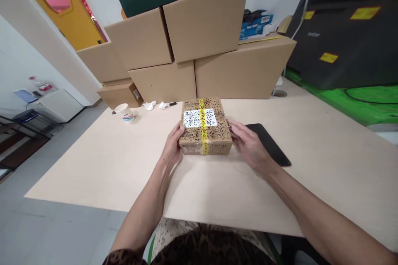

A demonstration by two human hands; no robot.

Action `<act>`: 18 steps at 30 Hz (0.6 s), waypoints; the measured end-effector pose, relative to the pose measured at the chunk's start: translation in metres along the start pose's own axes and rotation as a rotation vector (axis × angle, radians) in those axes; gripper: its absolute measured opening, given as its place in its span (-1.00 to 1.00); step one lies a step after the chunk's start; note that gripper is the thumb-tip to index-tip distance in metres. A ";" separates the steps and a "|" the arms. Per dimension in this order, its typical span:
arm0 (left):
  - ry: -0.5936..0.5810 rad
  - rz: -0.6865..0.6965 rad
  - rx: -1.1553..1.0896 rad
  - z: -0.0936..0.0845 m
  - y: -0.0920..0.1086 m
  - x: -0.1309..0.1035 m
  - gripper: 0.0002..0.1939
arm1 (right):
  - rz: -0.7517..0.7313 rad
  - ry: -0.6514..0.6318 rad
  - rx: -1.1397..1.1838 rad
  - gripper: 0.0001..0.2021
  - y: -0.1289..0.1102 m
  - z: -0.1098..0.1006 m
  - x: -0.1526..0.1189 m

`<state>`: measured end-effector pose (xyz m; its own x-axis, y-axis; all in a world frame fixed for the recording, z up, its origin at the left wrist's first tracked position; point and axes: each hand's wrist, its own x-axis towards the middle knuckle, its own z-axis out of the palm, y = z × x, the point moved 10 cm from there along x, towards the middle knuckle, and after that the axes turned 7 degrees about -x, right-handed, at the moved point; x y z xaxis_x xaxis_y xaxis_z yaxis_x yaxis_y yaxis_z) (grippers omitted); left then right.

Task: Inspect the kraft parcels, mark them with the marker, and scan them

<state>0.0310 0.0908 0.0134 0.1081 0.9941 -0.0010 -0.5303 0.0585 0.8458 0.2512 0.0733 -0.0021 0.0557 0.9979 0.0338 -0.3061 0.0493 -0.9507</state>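
A small cardboard box (192, 134) rests on the table in front of me. Yellow tape (204, 132) runs over its top and down the near side, crossing a white label (191, 119) with dark speckled marks. My left hand (173, 143) grips the box's left side, thumb at the top edge. Against the right side is my right hand (248, 140), its fingers bent at the edge. Something thin and dark shows by those fingertips, too small to name. The undersides of both hands' fingers are partly hidden.
Large cardboard boxes (230, 76) are stacked along the table's (124, 174) back. A paper cup (124, 112) and crumpled tissues (150, 105) lie back left. A black mat (273, 145) lies beside my right hand. A dark covered machine (336, 29) stands far right.
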 end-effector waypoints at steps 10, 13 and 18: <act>0.102 0.205 -0.071 -0.014 0.023 -0.003 -0.58 | -0.104 0.050 0.120 -0.67 -0.010 -0.006 0.000; 0.133 0.206 -0.070 -0.019 0.019 -0.001 -0.68 | -0.114 0.047 0.091 -0.67 -0.011 -0.003 -0.002; 0.083 0.273 -0.105 -0.013 0.032 -0.006 -0.66 | -0.183 0.066 0.102 -0.68 -0.022 -0.006 -0.005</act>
<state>0.0026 0.0883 0.0341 -0.1177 0.9781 0.1718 -0.6150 -0.2076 0.7607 0.2638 0.0665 0.0170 0.1807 0.9671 0.1793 -0.3796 0.2368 -0.8943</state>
